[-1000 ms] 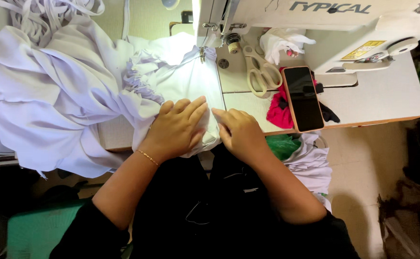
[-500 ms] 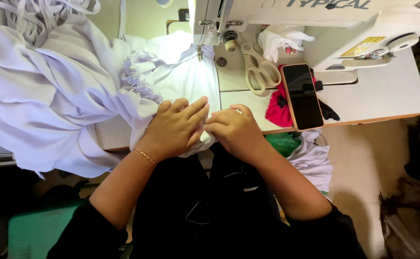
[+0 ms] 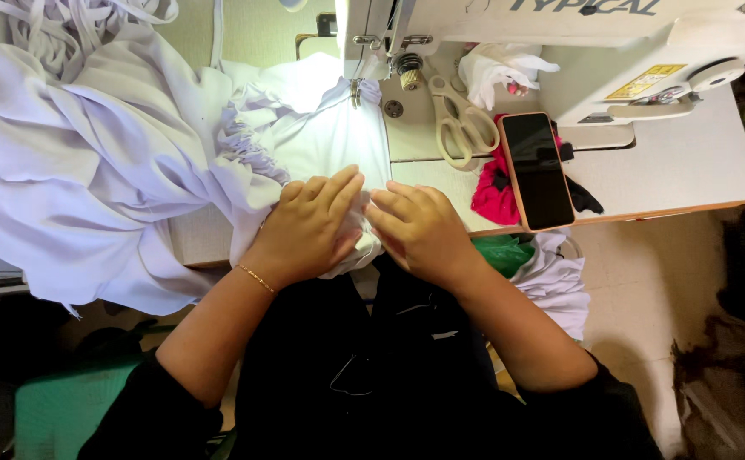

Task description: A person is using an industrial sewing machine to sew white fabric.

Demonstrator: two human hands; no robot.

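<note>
White fabric (image 3: 108,162) lies bunched across the left of the sewing table and runs up to the needle of the white sewing machine (image 3: 560,34). My left hand (image 3: 309,226) lies flat on the near end of the fabric at the table's front edge, a thin gold bracelet on its wrist. Beside it, my right hand (image 3: 419,230) has its fingers curled onto the same fabric edge, the fingertips meeting those of the left hand. A gathered, ruffled strip (image 3: 249,140) of the fabric lies just beyond my left hand.
Cream-handled scissors (image 3: 462,119) lie on the machine bed. A dark phone in an orange case (image 3: 538,170) rests on red and black cloth scraps. White elastic strips (image 3: 74,21) are piled at the back left. Green and white cloth (image 3: 543,268) hangs below the table edge.
Both hands have come closer together on the fabric's near edge, the right hand curling in toward the left. The fabric under them has bunched slightly.
</note>
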